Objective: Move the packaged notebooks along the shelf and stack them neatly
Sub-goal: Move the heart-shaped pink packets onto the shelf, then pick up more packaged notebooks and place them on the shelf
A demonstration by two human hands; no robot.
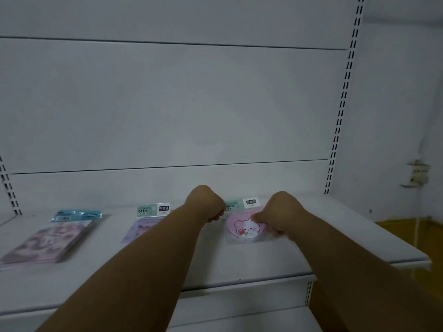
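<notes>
Across the bottom of the view, two bare forearms are being stretched forward over the white shelf [239,264], rising from the lower edge toward its back. A lower shelf edge is being shown just beneath the front lip.

Farther in, on the right half of the shelf, a pink notebook pack [244,230] with a cartoon bear on it is being held at both sides. It is lying flat in a clear wrapper, with its header card [242,203] pointing toward the back panel. The left hand [205,203] is being curled closed at the pack's upper left corner, by the header card; the right hand [279,215] is being closed on the pack's right edge, with fingertips pressing the wrapper. Both hands are clamped on this one pack, set apart by its width.

To the left, partly hidden behind the left forearm, a purple notebook pack [141,227] is lying flat, its header card reading "FASHION GRACE". Well apart from it, at the far left, a pile of pink notebook packs [45,243] is being shown as a thick block, with a blue header card at its far end; how many packs are in it cannot be told, since that side is blurred.

Behind everything, the white back panel [167,104] is being crossed by two thin horizontal seams, and a slotted upright [342,97] is running up along its right side. Beyond the upright, a pale wall with a small fitting and a strip of yellow floor are being seen.
</notes>
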